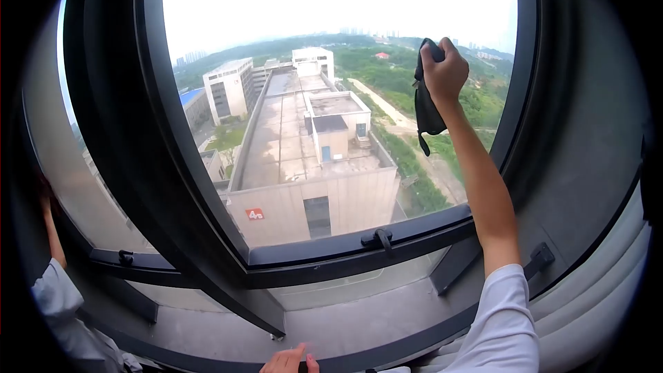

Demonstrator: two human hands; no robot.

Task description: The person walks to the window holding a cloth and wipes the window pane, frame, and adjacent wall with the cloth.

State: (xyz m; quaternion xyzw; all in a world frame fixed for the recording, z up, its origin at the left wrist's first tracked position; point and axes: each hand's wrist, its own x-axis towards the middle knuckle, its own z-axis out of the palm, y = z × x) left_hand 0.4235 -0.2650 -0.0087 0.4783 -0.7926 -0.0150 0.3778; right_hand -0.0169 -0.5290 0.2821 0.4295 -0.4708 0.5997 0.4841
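My right hand [445, 72] is raised in front of the large window pane [338, 7], its fingers closed round a bunched black cloth [428, 110]. The cloth's lower end hangs down in a thin tail; whether it touches the glass I cannot tell. Low in the view, at the near edge of the sill, my left hand [283, 360] shows only in part. Its fingers curl toward the thumb with something dark between them, too little of it visible to name.
A dark window frame [331, 273] with a black handle [378, 238] runs below the pane. Under it lies a grey ledge [373, 314]. Another person's arm [54, 231] reaches up at the far left. White ribbed padding [587, 290] lies at right. Rooftops and greenery show outside.
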